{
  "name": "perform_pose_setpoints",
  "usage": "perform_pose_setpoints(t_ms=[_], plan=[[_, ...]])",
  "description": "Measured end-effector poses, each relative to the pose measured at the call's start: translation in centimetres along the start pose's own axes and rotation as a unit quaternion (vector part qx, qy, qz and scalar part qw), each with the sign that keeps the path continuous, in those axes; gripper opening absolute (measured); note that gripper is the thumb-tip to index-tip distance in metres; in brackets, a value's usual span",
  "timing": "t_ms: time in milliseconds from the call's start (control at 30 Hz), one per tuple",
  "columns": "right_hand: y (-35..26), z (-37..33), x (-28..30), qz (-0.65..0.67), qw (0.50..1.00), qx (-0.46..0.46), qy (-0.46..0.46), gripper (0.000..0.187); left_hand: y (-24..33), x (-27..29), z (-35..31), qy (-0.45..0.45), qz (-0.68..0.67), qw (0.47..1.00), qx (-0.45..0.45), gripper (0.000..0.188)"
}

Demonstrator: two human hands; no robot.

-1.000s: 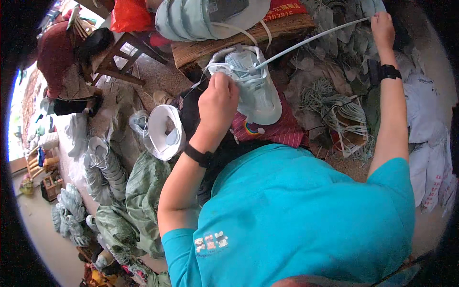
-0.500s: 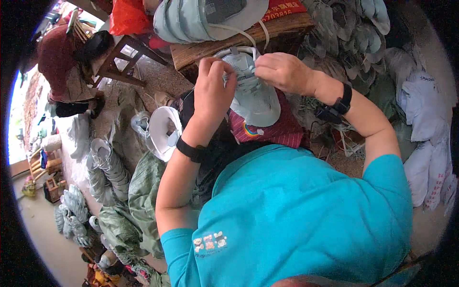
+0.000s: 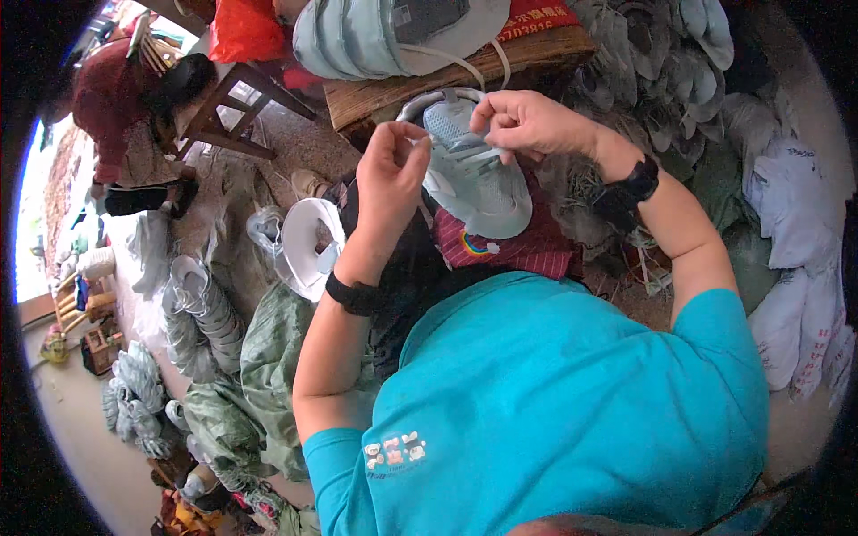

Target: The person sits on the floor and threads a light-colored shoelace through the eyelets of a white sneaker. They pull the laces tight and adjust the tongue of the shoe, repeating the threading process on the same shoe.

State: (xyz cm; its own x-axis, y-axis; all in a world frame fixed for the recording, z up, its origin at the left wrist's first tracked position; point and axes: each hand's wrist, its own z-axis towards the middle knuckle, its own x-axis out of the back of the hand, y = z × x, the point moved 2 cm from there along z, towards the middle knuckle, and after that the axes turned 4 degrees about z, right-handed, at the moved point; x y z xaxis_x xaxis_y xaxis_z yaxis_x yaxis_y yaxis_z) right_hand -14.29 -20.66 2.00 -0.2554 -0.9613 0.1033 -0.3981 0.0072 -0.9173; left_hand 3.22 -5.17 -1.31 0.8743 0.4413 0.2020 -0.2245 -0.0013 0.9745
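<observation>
A pale grey-blue shoe upper (image 3: pixel 493 198) rests over my lap on a maroon striped cloth (image 3: pixel 550 234), its toe pointing toward me. My left hand (image 3: pixel 389 170) is at the upper's left side, thumb and forefinger pinched on what looks like the end of a white shoelace. Across the lacing area lies the white shoelace (image 3: pixel 481 155). On the right side of the opening, my right hand (image 3: pixel 536 127) has its fingers curled in a pinch by the lace; the exact grip is partly hidden.
Nested pale uppers (image 3: pixel 349 40) lie on a wooden bench (image 3: pixel 380 96) ahead. At my left are a white shoe piece (image 3: pixel 304 237), green sacks (image 3: pixel 273 357) and stacked uppers (image 3: pixel 206 313). Many uppers hang at the right. Another person (image 3: pixel 116 98) sits at the far left.
My right hand has moved down from the collar of the upper toward the lacing. My left hand has lowered slightly, its fingers drawn into a pinch. More of the upper shows between them.
</observation>
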Motion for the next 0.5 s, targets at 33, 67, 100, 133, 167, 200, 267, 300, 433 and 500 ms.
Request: perform_pose_setpoints(t_ms=[33,67,100,133,167,200,267,300,433,500], plan=[[0.1,0.4,0.1,-0.05,0.996,0.056,0.049,0.016,0.3,0.0,-0.3,-0.005,0.0,1.0,0.001,0.008],[0.6,1.0,0.1,-0.099,0.984,0.112,0.097,0.016,0.2,0.3,-0.3,0.018,-0.018,0.999,-0.023,0.008],[0.7,1.3,0.1,-0.148,0.964,0.167,0.145,0.016,0.0,0.9,-0.3,0.04,-0.037,0.997,-0.046,0.009],[-0.1,1.0,-0.6,-0.186,0.948,0.198,0.166,0.013,-0.2,1.8,-0.3,0.065,-0.054,0.994,-0.068,0.009],[-0.4,0.9,-0.9,-0.275,0.916,0.229,0.183,0.013,-0.5,3.1,-0.5,0.089,-0.071,0.993,-0.037,0.011],[-0.6,0.8,-1.1,-0.36,0.875,0.257,0.198,0.013,-0.6,3.7,-0.4,0.092,-0.048,0.994,-0.03,0.011],[-0.8,0.7,-1.5,-0.433,0.849,0.238,0.185,0.016,-0.6,3.8,-0.8,0.08,0.011,0.997,-0.017,0.013],[-1.0,0.6,-1.5,-0.454,0.841,0.246,0.163,0.017,-0.4,3.4,-1.3,0.064,0.047,0.997,-0.013,0.014],[-1.5,0.8,-1.3,-0.491,0.831,0.243,0.09,0.019,1.5,3.0,-2.5,0.019,0.192,0.981,0.012,0.012],[-1.7,0.7,-1.1,-0.468,0.851,0.226,0.073,0.019,1.8,3.3,-2.6,0.001,0.26,0.965,-0.032,0.01]])
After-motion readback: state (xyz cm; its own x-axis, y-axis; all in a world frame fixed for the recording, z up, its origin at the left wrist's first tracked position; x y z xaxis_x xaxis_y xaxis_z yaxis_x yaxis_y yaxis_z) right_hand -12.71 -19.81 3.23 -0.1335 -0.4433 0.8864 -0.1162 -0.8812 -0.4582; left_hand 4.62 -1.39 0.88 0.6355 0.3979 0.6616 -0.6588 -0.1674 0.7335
